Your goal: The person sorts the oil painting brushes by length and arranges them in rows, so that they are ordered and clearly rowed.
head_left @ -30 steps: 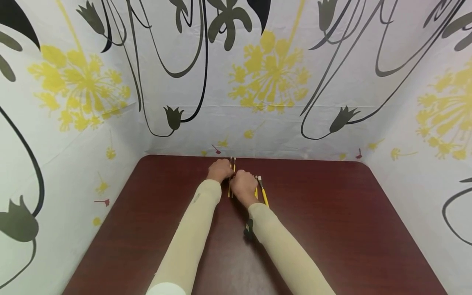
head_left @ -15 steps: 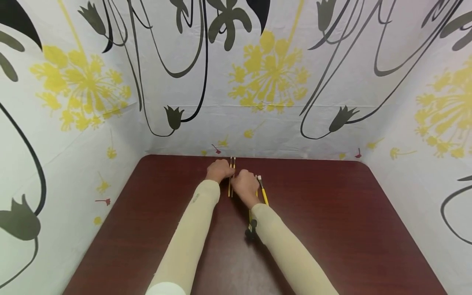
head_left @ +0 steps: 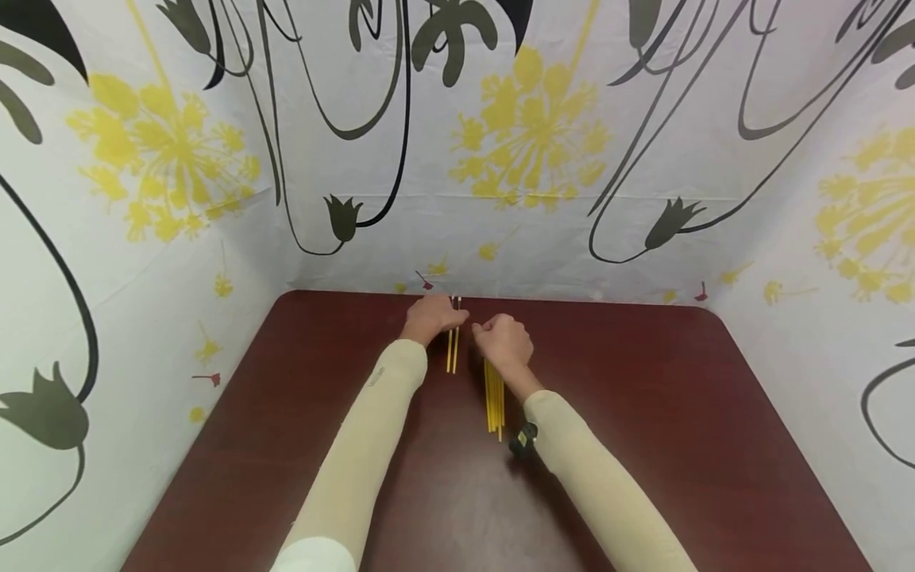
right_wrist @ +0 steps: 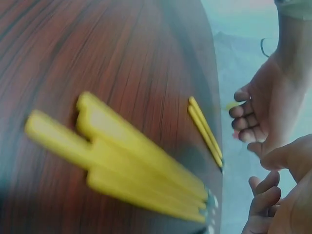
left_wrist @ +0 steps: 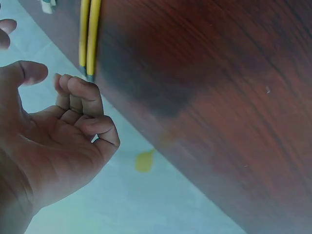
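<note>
Two slim yellow-handled paintbrushes (head_left: pixel 453 349) lie side by side near the table's far edge. My left hand (head_left: pixel 433 318) hovers beside their bristle ends; in the left wrist view its fingers are loosely bent, thumb apart, holding nothing. Several thicker yellow-handled paintbrushes (head_left: pixel 495 401) lie in a bundle to the right, handle ends staggered. Over the bundle's far end is my right hand (head_left: pixel 504 343), which hides the bristles in the head view. The right wrist view shows that hand (right_wrist: pixel 287 200) with loosely curled fingers beside the brush heads, no brush in its grasp.
Beneath everything is a dark red-brown wooden table (head_left: pixel 322 445) with rounded far corners. Fabric walls (head_left: pixel 543 254) printed with flowers enclose its back and sides. A small dark device (head_left: pixel 524 439) is strapped at my right wrist.
My right hand has moved right, away from the left hand and the two slim brushes, uncovering the bundle's handles and covering its heads. The left hand stays nearly in place. The view tilts slightly.
</note>
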`<state>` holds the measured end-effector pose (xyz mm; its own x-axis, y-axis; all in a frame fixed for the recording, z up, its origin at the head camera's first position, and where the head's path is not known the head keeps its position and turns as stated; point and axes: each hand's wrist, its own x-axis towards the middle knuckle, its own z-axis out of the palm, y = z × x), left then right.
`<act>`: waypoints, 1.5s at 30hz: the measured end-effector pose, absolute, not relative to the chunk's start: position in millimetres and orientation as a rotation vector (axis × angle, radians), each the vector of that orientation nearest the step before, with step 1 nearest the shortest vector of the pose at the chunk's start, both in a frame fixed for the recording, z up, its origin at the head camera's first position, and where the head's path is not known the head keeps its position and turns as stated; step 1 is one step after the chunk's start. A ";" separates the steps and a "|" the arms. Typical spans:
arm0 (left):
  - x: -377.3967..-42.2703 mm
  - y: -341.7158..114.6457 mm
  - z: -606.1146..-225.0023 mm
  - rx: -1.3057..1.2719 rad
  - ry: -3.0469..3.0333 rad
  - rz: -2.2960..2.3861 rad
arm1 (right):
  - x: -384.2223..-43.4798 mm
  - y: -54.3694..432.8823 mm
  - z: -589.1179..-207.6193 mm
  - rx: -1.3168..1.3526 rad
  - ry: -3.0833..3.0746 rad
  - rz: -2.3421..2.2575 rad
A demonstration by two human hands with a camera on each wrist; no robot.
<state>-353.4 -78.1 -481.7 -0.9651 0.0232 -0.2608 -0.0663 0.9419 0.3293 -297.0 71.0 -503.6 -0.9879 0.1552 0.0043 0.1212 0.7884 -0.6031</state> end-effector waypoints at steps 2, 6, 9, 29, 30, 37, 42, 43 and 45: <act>-352.1 -75.1 -479.9 0.008 2.840 0.503 | -295.5 79.8 -502.4 -0.213 -2.919 0.965; -348.6 -70.6 -477.8 0.108 2.803 0.547 | -291.7 95.0 -501.4 -0.180 -2.924 0.951; -345.9 -67.4 -476.5 0.185 2.768 0.549 | -288.8 103.6 -502.1 -0.171 -2.929 0.924; -307.9 -46.4 -501.0 0.463 2.726 0.249 | -247.1 134.7 -526.1 0.155 -3.023 0.649; -305.7 -46.0 -501.3 0.474 2.724 0.247 | -245.3 135.2 -527.3 0.180 -3.028 0.631; -292.8 -43.0 -504.8 0.504 2.735 0.263 | -240.1 137.2 -536.0 0.255 -3.023 0.578; -283.1 -41.7 -506.9 0.495 2.789 0.318 | -238.0 138.4 -539.7 0.274 -3.022 0.596; -281.5 -41.7 -507.6 0.487 2.799 0.330 | -237.6 138.6 -540.3 0.279 -3.023 0.600; -279.0 -41.8 -509.4 0.472 2.812 0.347 | -236.9 139.1 -541.3 0.281 -3.027 0.603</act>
